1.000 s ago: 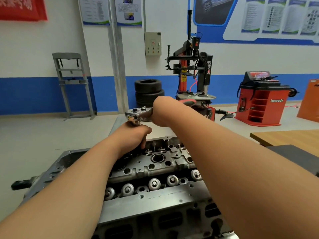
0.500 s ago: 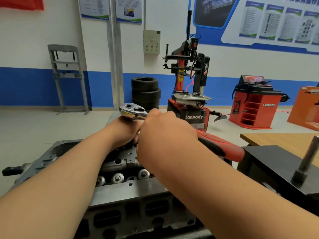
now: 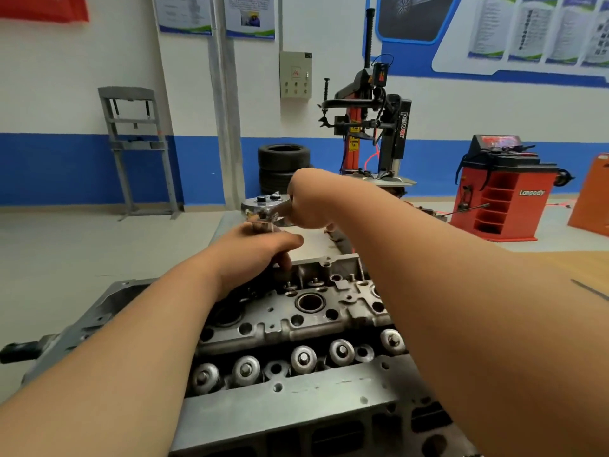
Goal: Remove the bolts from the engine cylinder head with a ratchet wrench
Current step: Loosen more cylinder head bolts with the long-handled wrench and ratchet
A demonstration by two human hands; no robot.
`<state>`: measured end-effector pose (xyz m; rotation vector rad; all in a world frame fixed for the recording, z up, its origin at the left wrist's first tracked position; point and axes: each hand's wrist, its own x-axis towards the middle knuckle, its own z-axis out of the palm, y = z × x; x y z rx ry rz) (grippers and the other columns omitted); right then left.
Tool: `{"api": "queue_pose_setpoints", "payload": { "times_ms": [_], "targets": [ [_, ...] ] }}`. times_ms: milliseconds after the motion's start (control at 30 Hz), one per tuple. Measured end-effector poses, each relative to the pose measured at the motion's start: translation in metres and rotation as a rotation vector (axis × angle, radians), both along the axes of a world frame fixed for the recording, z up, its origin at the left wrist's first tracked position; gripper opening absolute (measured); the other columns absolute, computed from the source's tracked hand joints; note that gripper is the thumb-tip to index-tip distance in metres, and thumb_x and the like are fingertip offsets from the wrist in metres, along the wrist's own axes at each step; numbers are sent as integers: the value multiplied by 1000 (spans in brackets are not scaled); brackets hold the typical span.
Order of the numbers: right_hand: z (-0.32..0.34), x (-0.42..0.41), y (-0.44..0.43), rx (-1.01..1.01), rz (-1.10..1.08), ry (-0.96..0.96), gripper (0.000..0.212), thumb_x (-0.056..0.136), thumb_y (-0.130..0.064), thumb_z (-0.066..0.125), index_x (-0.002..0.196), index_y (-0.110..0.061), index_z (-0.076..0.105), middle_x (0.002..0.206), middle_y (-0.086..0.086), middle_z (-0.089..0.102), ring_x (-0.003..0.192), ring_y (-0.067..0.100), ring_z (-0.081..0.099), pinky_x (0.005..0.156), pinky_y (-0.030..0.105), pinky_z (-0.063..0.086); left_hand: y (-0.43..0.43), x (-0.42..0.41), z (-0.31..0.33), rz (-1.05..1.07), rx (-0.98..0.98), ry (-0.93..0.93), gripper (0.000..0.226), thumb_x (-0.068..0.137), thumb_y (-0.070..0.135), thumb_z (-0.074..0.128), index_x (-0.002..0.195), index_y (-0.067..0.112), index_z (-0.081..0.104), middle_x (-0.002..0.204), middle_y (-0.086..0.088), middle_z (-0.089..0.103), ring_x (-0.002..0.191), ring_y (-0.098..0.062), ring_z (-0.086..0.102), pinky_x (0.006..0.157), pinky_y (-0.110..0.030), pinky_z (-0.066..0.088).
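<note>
Head view: left hand (image 3: pixel 260 250) and right hand (image 3: pixel 309 202) grasp ratchet wrench (image 3: pixel 263 207), overlapping tyres (image 3: pixel 280 159) behind.

A grey cylinder head (image 3: pixel 296 324) fills 6 o'clock. At centre the left hand (image 3: pixel 253 255) grips the shaft under the ratchet wrench (image 3: pixel 263 206); the right hand (image 3: pixel 313 202), at its 2 o'clock, grips the handle. Tyres (image 3: pixel 283 166) stand stacked behind.
</note>
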<state>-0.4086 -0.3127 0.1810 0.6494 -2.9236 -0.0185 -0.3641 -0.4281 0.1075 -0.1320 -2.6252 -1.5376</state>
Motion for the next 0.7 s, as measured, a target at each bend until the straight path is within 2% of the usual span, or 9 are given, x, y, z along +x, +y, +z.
{"api": "queue_pose_setpoints", "payload": {
  "times_ms": [67,133,167,267,333,467,567,633,700],
  "targets": [
    [0,-3,-6,31,33,-18,27,98,-28,47,111,-8,59,85,3,52,75,16,50,78,29,47,2,-2,1,-17,-5,-6,36,86,40,61,72,9,68,78,-7,72,75,-16,62,78,-34,50],
    [-1,-4,-7,31,55,-3,29,98,-28,46,112,-8,60,91,4,53,80,17,48,75,28,43,3,-1,3,-33,-21,-34,37,90,37,57,64,12,64,66,-3,70,65,-11,62,70,-28,49],
    [-3,-5,-7,15,64,-1,29,97,-27,48,113,-7,61,92,5,52,81,17,47,74,28,42,4,0,3,-32,-39,-34,41,91,37,54,57,14,59,59,-3,66,62,-12,59,73,-30,49],
    [-4,-4,-5,-64,72,11,27,95,-25,52,110,-6,62,89,6,52,80,20,48,68,29,43,6,2,3,11,-58,-16,51,92,37,51,45,17,45,45,-2,52,71,-22,56,98,-45,43],
    [-5,-2,-3,-21,25,31,24,97,-25,47,106,-8,61,81,5,50,78,20,49,61,27,40,8,4,3,45,-79,-11,55,91,38,51,41,18,42,42,-2,48,71,-24,54,101,-50,40],
    [-8,7,8,-40,-47,42,11,93,-18,50,85,-10,53,74,2,47,64,16,46,66,30,43,14,10,4,94,-96,-16,62,91,36,50,32,18,40,39,0,46,63,-21,49,97,-47,42],
    [-8,25,22,-48,-83,62,7,90,-18,53,86,-14,50,76,2,50,65,17,49,65,31,45,17,14,6,107,-119,-8,65,93,34,49,31,17,42,38,1,45,57,-19,47,95,-45,42],
    [-7,45,31,-8,-105,80,8,89,-16,51,83,-14,47,75,2,50,64,18,49,59,32,41,19,16,7,109,-103,5,61,95,30,49,36,17,43,37,2,46,52,-18,44,93,-44,42],
    [-4,67,35,78,-132,97,10,87,-11,53,87,-12,43,73,3,46,64,21,48,52,32,36,20,17,8,115,-101,22,55,96,26,49,42,16,44,38,2,46,48,-16,42,79,-41,44]
  ]
}}
